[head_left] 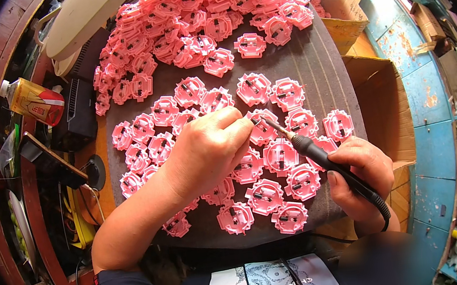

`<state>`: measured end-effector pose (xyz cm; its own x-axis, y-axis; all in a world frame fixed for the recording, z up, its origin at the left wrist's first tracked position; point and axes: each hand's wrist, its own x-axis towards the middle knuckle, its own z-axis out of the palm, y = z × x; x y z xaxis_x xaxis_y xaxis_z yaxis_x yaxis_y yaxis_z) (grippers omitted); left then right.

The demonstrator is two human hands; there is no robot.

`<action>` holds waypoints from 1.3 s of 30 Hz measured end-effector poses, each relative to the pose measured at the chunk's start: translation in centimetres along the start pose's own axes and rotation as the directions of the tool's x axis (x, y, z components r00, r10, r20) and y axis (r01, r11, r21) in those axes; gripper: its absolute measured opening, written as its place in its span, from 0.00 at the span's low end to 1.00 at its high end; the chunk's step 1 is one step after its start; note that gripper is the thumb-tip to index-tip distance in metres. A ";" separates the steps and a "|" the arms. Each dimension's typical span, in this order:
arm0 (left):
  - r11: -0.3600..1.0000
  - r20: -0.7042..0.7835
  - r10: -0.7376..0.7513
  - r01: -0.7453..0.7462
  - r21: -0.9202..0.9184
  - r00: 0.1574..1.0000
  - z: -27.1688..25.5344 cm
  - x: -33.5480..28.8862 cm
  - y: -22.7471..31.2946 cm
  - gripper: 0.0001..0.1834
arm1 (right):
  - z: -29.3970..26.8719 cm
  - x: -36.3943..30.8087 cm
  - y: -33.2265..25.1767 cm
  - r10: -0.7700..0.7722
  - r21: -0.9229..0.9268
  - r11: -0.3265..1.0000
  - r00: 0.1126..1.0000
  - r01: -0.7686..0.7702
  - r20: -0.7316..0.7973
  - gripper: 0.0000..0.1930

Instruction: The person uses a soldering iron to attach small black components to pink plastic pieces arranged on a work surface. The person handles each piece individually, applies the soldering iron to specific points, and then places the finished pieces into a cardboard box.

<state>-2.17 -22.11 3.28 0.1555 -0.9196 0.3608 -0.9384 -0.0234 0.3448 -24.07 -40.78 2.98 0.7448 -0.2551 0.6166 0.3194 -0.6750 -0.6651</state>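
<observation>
My right hand (368, 173) is closed around the dark handle of a soldering iron (312, 151), its cord bending down past my wrist. The iron's metal tip points left and reaches over a pink plastic housing (263, 133) with small black parts inside. From the other side, my left hand (214, 141) pinches with thumb and fingers right beside that housing; what lies between the fingertips is too small to make out. Around both hands, several similar pink housings (264, 196) lie spread face up, their black parts showing. My left forearm covers some of them.
A heap of pink housings (188, 15) fills the far part of the dark, cloth-like work surface (320, 73). Cardboard boxes (381, 99) stand along its right side. At left are a bottle (35, 101), a phone-like dark slab (51, 157) and a black box (77, 113).
</observation>
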 end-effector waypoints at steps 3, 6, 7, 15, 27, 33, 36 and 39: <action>1.000 0.005 -0.010 0.010 -0.014 1.000 0.0 0.1 -0.1 0.11 | 0.0 0.0 0.0 -0.001 0.001 1.000 1.000 0.001 -0.003 0.14; 1.000 0.019 -0.005 0.005 -0.006 1.000 0.0 0.2 -0.3 0.11 | 0.1 0.1 0.0 -0.008 0.000 1.000 1.000 0.008 -0.005 0.14; 1.000 0.017 -0.007 0.007 -0.004 1.000 0.0 0.1 -0.3 0.11 | 0.1 0.2 0.0 -0.011 0.000 1.000 1.000 0.011 -0.005 0.14; 1.000 0.011 -0.016 0.016 -0.006 1.000 0.2 0.2 -0.4 0.11 | 0.0 0.4 -0.2 -0.016 -0.008 1.000 1.000 0.016 0.004 0.14; 1.000 0.002 0.004 -0.004 -0.015 1.000 -0.1 0.1 -0.3 0.10 | 0.1 0.0 -0.1 -0.025 -0.021 0.999 0.999 0.024 -0.034 0.16; 0.998 -0.011 -0.026 0.025 -0.061 1.000 -0.2 -0.4 0.3 0.10 | -0.5 -0.5 -0.5 0.016 -0.021 1.000 0.999 -0.017 -0.041 0.16; 0.996 -0.029 -0.017 0.014 -0.085 0.999 0.1 -0.5 0.4 0.11 | -0.6 -0.8 -0.5 0.009 -0.013 1.000 1.000 -0.009 -0.030 0.16; 0.996 -0.003 0.001 -0.001 -0.089 1.000 0.1 -0.7 0.4 0.11 | -0.7 -0.8 -0.4 -0.006 -0.007 1.000 1.000 0.006 -0.019 0.16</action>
<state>-2.70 -21.54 3.14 0.1558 -0.9183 0.3639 -0.9073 0.0126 0.4203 -25.22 -40.73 3.03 0.7313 -0.2644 0.6288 0.3200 -0.6812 -0.6585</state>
